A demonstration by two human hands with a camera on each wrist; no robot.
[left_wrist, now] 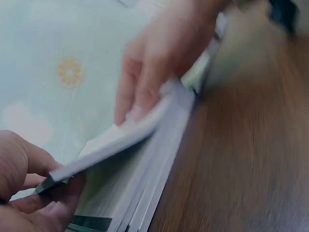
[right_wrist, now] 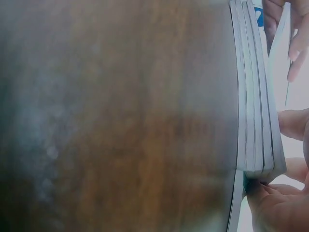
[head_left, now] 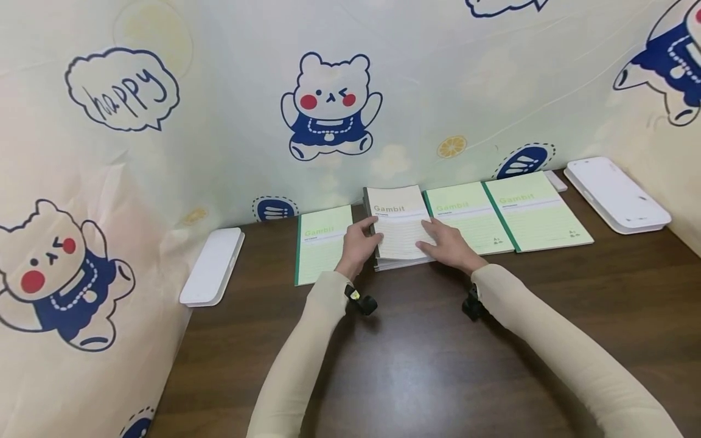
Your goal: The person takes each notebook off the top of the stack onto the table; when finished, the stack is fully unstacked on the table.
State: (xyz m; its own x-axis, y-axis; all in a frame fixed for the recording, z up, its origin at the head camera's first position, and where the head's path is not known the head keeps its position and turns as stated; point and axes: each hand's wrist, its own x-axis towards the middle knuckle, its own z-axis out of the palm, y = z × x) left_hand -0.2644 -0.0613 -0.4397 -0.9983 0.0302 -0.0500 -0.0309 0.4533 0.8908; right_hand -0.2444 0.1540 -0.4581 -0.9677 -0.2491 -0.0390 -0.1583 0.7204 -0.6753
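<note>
A stack of Gambit notebooks with a pale top cover lies at the back middle of the table. My left hand pinches the dark spine edge of the top notebook between thumb and fingers. That side is raised, and a wedge-shaped gap shows above the notebooks below it. My right hand grips the opposite long edge, its fingers on the cover. In the right wrist view, the page edges of the stack run beside my right hand, whose thumb and fingers are at the corner.
One green notebook lies left of the stack; two more, a nearer one and a farther one, lie to its right. A white flat case is at far left, a larger white box at far right. A patterned cloth backdrop rises behind.
</note>
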